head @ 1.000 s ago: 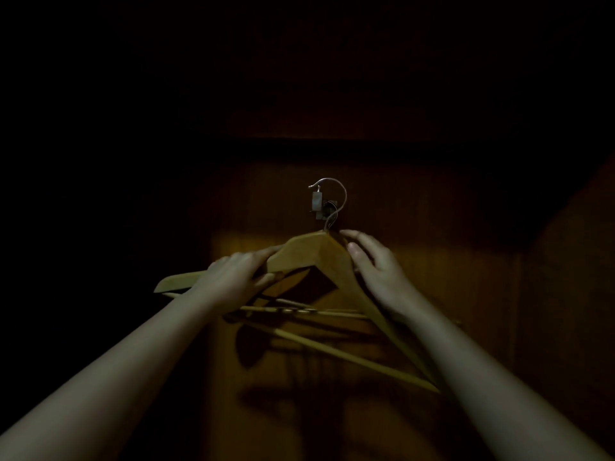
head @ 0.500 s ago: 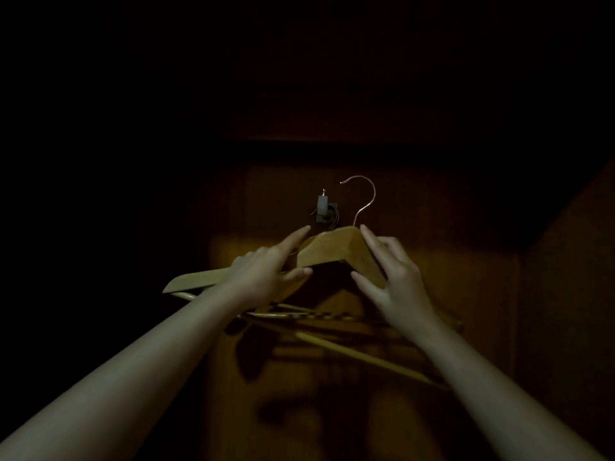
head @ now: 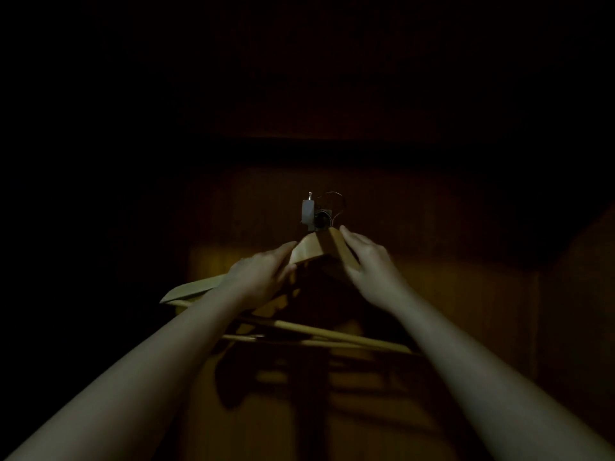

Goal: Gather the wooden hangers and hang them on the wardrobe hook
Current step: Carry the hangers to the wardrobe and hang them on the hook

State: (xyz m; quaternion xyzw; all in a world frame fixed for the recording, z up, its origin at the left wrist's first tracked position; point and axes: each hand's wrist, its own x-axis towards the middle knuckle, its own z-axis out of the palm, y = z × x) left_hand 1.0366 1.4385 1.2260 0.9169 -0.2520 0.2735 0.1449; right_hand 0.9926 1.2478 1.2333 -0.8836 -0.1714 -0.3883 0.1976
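Both hands on hanger bundle, apex just below hook.

Left hand (head: 263, 277) grips the left shoulder of the wooden hangers (head: 314, 249), thumb under, fingers along the top. Right hand (head: 369, 264) holds the right shoulder, fingers curled over it, thumb hidden. Apex sits directly beneath the wardrobe hook (head: 308, 211); a wire hanger hook (head: 340, 202) curves beside it, engagement unclear. Crossbars (head: 332, 334) hang below the wrists. Dim wooden back panel (head: 466, 294) behind.

The left forearm (head: 149, 377) and right forearm (head: 482, 377) are bare from the lower edge of view to the wrists, slim and smooth. The left hand (head: 261, 277) and right hand (head: 371, 266) are bare too, with long, slender fingers; the gloom hides finer detail.
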